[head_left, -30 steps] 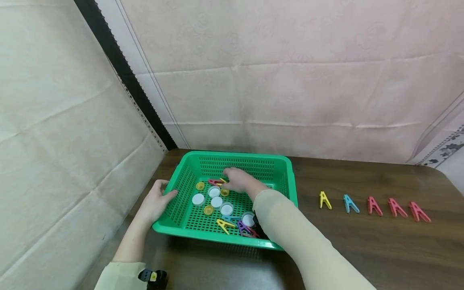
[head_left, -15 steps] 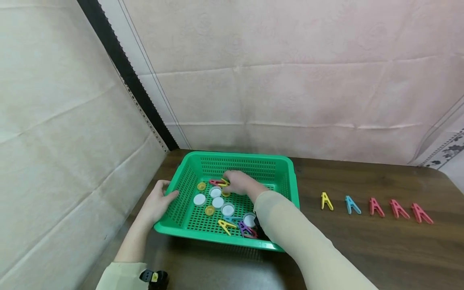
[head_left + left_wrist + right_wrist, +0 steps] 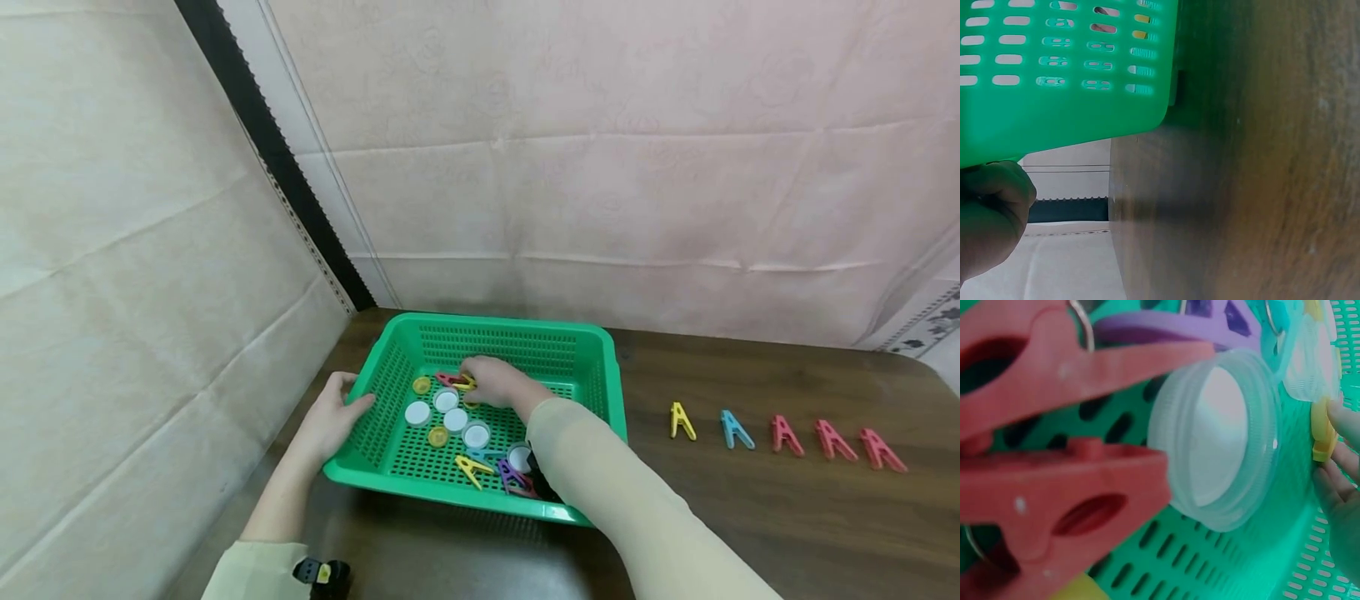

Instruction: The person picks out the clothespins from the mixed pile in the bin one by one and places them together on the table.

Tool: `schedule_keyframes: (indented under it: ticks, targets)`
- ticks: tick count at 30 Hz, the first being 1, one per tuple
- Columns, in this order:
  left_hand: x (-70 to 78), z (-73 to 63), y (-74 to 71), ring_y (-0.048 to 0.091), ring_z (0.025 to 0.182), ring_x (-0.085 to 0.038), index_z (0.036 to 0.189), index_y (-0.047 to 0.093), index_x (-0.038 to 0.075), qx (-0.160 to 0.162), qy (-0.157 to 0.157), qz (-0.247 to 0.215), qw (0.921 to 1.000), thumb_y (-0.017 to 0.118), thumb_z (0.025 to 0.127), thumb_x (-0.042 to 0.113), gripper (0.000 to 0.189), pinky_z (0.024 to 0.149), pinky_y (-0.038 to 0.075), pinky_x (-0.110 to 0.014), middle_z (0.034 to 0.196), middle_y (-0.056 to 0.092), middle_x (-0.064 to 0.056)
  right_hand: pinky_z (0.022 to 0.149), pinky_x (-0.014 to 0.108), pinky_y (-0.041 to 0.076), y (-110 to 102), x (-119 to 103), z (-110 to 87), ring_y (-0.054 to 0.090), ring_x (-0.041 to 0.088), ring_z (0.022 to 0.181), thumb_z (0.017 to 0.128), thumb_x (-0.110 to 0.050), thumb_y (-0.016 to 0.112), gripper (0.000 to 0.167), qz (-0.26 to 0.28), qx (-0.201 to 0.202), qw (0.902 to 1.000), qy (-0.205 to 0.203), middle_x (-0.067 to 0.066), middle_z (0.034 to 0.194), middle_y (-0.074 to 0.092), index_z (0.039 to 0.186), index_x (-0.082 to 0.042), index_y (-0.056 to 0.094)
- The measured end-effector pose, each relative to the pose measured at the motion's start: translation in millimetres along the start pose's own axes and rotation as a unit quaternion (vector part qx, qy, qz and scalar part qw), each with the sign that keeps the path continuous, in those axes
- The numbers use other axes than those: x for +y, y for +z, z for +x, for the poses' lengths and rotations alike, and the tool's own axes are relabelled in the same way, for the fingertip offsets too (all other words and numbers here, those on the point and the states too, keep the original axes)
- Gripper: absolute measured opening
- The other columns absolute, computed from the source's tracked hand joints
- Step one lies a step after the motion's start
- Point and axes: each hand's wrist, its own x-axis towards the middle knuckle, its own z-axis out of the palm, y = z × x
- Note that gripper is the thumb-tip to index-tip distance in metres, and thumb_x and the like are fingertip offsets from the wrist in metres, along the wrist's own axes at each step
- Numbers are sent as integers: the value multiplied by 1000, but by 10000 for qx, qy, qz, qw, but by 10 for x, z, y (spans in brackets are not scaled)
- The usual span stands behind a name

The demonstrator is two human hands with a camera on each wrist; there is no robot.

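A green plastic basket [image 3: 600, 400] with perforated walls stands on the brown table. My left hand [image 3: 327, 421] grips its left rim; in the left wrist view the curled left hand [image 3: 997, 215] sits at the basket's edge. Inside the basket, my right hand [image 3: 498, 385] pinches a yellow clothespin [image 3: 466, 382] between thumb and fingers, close to a red clothespin [image 3: 446, 378]. White round lids [image 3: 417, 413] and yellow round caps [image 3: 438, 437] lie around it. Nearer the front are a yellow clothespin [image 3: 472, 470], a purple clothespin [image 3: 512, 474], and blue and red ones.
Right of the basket, a row of clothespins lies on the table [image 3: 750, 517]: a yellow one [image 3: 682, 421], a blue one [image 3: 736, 429] and three red ones [image 3: 831, 439]. Cloth-covered walls [image 3: 600, 208] rise behind and on the left.
The right thumb and fingers have drawn together on the yellow clothespin. The left hand keeps its grip on the rim. The head view has shifted slightly.
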Motion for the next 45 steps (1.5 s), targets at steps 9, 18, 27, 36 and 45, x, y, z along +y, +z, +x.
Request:
schedule_keyframes:
  ticks: [9,18,27,36,45]
  targets:
    - [-18,-12,0,59,86,-23,132,35,6,25,57,-40,10000,53,95,35,50,69,47,-35,117,52,-17,91,34,43,22,-29,19,51,16,114,90,-22,65,45,-82,-135,9998,132,1,127,53,132,-16,50]
    - [-19,2,24,59,86,-22,131,36,6,8,84,-44,10000,53,95,35,49,69,47,-35,117,52,-18,89,35,44,-41,-52,-49,53,17,110,89,-23,66,50,314,-237,9991,139,2,121,56,135,-20,46]
    - [-18,34,17,57,87,-23,131,35,5,-17,64,41,10000,52,95,33,49,68,46,-34,117,52,-17,90,38,43,-129,-84,-128,52,19,112,90,-30,63,51,519,-483,9974,90,2,123,56,137,-23,43]
    - [-21,35,0,56,92,-24,132,34,4,-25,95,133,9999,52,95,35,52,72,46,-36,118,51,-17,84,35,45,-200,-87,-231,55,15,100,90,-20,63,55,602,-332,9975,175,1,112,58,139,-17,40]
    - [-11,22,2,54,96,-26,132,34,3,-10,97,227,9997,52,95,35,52,74,45,-38,118,51,-18,70,32,43,-289,-78,-343,51,15,79,86,-14,63,63,836,-125,9964,93,-1,95,55,142,-14,35]
